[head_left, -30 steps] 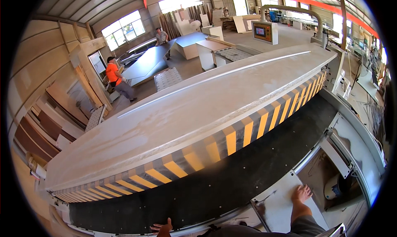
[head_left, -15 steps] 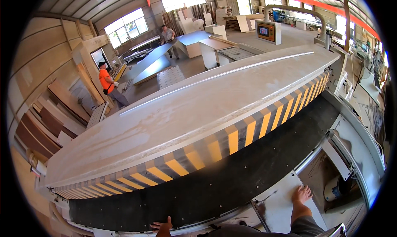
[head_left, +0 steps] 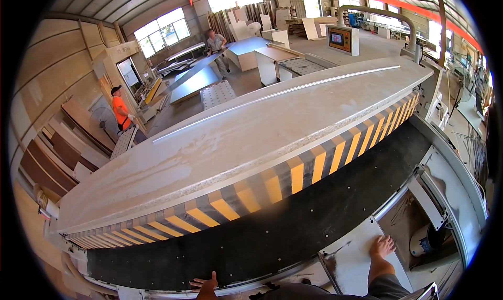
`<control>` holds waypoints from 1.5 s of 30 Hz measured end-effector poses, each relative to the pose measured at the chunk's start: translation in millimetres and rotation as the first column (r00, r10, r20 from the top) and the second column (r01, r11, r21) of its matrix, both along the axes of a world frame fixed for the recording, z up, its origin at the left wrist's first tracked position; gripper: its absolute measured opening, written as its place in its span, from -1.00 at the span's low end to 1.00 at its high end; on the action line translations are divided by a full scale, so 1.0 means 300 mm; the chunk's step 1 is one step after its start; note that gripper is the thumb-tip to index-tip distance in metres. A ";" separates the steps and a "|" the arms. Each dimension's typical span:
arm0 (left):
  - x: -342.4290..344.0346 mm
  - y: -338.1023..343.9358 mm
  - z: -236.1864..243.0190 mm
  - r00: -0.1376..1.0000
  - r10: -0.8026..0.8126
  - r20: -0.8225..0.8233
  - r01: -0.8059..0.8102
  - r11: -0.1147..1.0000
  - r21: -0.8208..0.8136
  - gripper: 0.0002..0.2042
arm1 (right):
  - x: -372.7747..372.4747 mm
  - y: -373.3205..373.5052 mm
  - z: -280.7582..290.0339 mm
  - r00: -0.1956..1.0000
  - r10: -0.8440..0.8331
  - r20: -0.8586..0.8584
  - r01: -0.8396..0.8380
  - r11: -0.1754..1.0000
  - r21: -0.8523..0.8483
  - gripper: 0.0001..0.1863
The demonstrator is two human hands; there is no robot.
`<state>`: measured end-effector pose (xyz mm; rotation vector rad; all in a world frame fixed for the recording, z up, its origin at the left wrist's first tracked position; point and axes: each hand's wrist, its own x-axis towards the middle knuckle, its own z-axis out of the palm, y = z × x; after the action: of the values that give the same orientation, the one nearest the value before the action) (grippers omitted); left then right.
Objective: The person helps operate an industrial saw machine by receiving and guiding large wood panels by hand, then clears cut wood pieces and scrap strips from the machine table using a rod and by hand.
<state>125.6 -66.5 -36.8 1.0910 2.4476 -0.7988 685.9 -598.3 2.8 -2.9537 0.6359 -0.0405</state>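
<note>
My left hand (head_left: 206,285) rests at the near edge of a long black machine bed (head_left: 220,266) dotted with small bolts, its fingers spread and holding nothing. On a white metal panel (head_left: 356,255) at lower right lies my right hand (head_left: 384,246), fingers apart near the panel's right edge, with nothing gripped. Across the far side of the bed runs a long beige machine cover (head_left: 251,143), dusty on top, its front edge marked with yellow and black stripes (head_left: 296,177). A thin pale strip (head_left: 283,101) lies along that cover.
A white bucket (head_left: 423,241) stands below, beyond the right-hand panel. A control box with a screen (head_left: 343,40) stands behind the cover's far right end. Several boards (head_left: 50,158) lean at the left wall. Two people are beyond: one in orange (head_left: 120,109), one in grey (head_left: 216,43).
The person in orange has moved left, now partly behind a perforated panel. The person in grey has shifted slightly, and the blue sheet beside them has moved. Both my hands stay in place.
</note>
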 end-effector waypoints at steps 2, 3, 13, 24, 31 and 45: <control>0.011 -0.003 0.025 1.000 -0.024 0.015 0.024 0.999 0.030 0.55 | -0.001 0.001 0.003 1.000 0.018 0.020 -0.019 1.000 0.006 -0.39; 0.018 -0.007 0.043 1.000 0.005 0.006 -0.004 1.000 -0.028 0.55 | -0.001 0.002 0.004 1.000 -0.001 -0.004 0.001 1.000 -0.005 -0.39; 0.070 -0.020 0.166 0.997 0.014 0.080 -0.008 0.997 -0.079 0.45 | -0.001 0.005 0.007 1.000 0.012 0.006 -0.012 1.000 0.002 -0.38; 0.055 -0.009 0.144 0.997 0.001 0.073 0.004 0.998 -0.068 0.46 | -0.008 0.010 0.023 1.000 0.003 -0.030 -0.003 1.000 0.000 -0.36; 0.052 -0.005 0.145 0.997 -0.013 0.078 0.019 0.997 -0.069 0.46 | -0.005 0.009 0.019 1.000 0.021 0.007 -0.021 1.000 0.004 -0.37; 0.048 -0.017 0.117 0.996 -0.029 0.081 0.033 0.998 -0.058 0.47 | -0.002 0.007 0.007 1.000 0.000 -0.006 0.000 1.000 0.000 -0.38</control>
<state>139.9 -71.6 -1.6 1.1198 2.3308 -0.8159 685.2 -596.2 4.8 -2.9554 0.6362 -0.0316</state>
